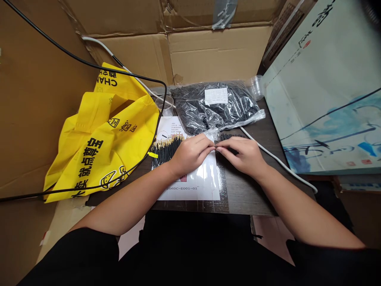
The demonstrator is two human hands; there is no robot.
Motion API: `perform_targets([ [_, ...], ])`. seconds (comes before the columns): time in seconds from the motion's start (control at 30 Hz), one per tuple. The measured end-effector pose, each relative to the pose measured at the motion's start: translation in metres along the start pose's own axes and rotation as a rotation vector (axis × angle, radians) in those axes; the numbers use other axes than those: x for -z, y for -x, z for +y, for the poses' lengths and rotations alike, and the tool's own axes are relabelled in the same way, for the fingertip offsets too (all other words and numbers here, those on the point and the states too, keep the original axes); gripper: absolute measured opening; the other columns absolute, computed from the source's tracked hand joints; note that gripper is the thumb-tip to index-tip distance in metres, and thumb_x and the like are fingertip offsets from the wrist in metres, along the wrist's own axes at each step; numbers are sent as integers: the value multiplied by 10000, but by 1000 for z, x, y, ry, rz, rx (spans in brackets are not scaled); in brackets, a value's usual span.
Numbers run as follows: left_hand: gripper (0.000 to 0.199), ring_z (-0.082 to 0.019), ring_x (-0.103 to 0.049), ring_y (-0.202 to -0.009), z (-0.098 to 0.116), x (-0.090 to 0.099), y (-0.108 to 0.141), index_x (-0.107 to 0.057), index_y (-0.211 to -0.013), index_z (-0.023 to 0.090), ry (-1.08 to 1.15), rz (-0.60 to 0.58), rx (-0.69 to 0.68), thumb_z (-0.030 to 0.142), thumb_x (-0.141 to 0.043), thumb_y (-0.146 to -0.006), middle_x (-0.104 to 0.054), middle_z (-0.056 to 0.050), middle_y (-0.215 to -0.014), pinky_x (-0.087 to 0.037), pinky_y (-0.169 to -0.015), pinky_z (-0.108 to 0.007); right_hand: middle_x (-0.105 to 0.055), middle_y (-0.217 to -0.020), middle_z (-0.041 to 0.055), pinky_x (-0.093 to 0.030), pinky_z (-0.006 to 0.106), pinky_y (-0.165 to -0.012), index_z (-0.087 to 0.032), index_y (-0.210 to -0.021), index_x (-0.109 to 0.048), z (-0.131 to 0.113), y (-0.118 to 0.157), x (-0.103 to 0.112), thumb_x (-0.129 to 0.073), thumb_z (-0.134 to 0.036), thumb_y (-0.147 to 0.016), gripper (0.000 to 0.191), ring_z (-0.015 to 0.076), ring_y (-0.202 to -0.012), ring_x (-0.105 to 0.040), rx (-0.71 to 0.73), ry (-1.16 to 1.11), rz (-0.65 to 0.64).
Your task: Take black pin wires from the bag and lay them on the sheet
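Note:
My left hand (192,155) and my right hand (244,154) meet fingertip to fingertip over the table, both closed in a pinch. Whatever lies between the fingertips is too small and too covered to name. Left of my left hand lies a bundle of short black cables (165,149) with gold-coloured metal ends, partly hidden by that hand. A small yellow tag (152,155) sits at its left side. Behind my right hand is a row of short black pieces (230,136). Under my left hand and forearm a printed sheet (205,186) is taped to the table.
A clear plastic bag (193,113) full of black pieces lies at the back. Beside it stand a clear cup (166,106) and stacked clear cups (256,87). A yellow bag (113,135) fills the left, with a black cable (159,127) across it. A pale printed bag (327,119) stands right.

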State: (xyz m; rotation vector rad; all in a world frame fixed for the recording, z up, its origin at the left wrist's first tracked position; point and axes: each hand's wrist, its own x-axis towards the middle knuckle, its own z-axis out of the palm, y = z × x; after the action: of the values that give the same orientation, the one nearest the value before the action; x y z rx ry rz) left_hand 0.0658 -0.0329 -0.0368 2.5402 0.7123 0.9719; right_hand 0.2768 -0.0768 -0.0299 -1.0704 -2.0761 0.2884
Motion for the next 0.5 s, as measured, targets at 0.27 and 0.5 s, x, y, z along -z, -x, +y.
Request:
perform_targets([
  [0.27,153,-111,-581,-794,1,0,1,-658,-972,159,3,18,-51,228,-521,-975,-638,-36,-861,-488,-727,-243,-736,-794,4,-524,314,-727,-208,-851,-688,-2,2,-3,-615,-210,-918,99,159,-734,-669,-61,-15,20],
  [0.5,169,-109,-571,-767,4,1,1,-669,-976,150,-20,51,-92,222,-517,-976,-616,-36,-822,-482,-705,-227,-693,-675,-15,-481,310,-687,-207,-704,-664,-6,0,-3,-607,-232,-921,225,138,-641,-607,-138,-72,0],
])
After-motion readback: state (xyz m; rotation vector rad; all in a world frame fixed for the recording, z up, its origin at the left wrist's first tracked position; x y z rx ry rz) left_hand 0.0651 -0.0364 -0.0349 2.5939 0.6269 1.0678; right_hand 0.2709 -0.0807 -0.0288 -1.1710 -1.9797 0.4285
